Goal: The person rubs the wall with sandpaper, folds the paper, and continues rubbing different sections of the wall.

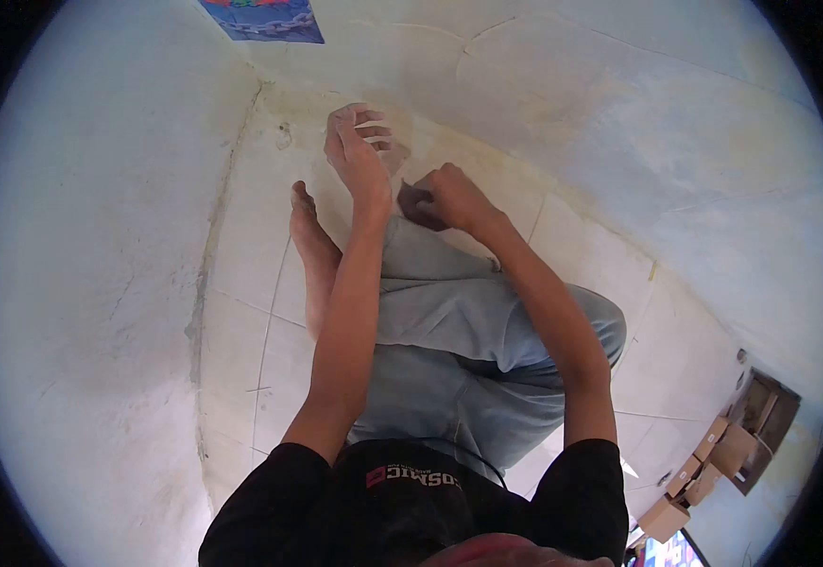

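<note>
My left hand (360, 151) is raised over the floor by the base of the wall, palm turned to the right, its fingers apart and slightly curled. Pale dust seems to coat its fingers. A blurred greyish patch (395, 156) shows just beyond those fingertips. Close by on the right, my right hand (459, 198) is closed around a dark brown, bent sheet (419, 204) that looks like sandpaper. The sheet's lower edge hangs out to the left of the fist, near my knee in grey-blue trousers (449, 312).
I sit on pale floor tiles (241, 378) in a corner between a left wall (100, 236) and a far wall (619, 123). My bare foot (312, 236) points at the corner. Cardboard boxes (700, 472) stand at the lower right, near a lit screen (674, 550). A poster (270, 19) hangs above.
</note>
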Available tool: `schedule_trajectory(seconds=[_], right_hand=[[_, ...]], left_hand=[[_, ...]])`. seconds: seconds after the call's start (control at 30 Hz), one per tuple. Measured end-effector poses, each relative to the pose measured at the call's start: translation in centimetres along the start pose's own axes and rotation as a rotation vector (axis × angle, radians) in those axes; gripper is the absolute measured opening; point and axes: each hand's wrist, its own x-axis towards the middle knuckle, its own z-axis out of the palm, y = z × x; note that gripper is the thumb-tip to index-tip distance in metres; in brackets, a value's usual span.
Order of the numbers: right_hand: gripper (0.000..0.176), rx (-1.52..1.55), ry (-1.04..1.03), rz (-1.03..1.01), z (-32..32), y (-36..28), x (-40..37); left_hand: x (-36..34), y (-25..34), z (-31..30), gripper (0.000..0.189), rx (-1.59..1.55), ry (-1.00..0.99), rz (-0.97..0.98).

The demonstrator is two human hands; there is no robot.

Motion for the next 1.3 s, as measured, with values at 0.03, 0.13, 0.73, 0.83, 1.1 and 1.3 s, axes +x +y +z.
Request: schedule_trajectory(seconds=[0.03,0.13,0.73,0.83,1.1,1.3], right_hand=[[0.016,-0.157,0.076,-0.003,-0.1,0.5,0.0],[0.018,-0.209,0.175,0.223,-4.6,1.3,-1.1],[0.022,0.070,0.122,0.239,-6.9,1.4,-6.2],[0.023,0.149,-0.119,0.103,-4.0,1.4,-6.7],[0.026,-0.108,0.252,0.356,-9.5,1.5,-6.4],[0.025,-0.060,0.166,0.439,-10.3,-4.7,-11.1]], left_hand=[[0.1,-0.1,-0.2,0.031,0.006,0.010,0.004],[0.3,-0.6,-0.8,0.034,0.033,0.002,0.011],[0.2,-1.9,-0.2,0.035,0.125,-0.089,0.039],[0.0,-1.9,0.3,0.032,0.115,-0.084,0.024],[-0.1,-2.0,0.3,0.029,0.111,-0.079,0.041],[-1.1,-2.6,0.4,0.026,0.147,-0.213,0.021]])
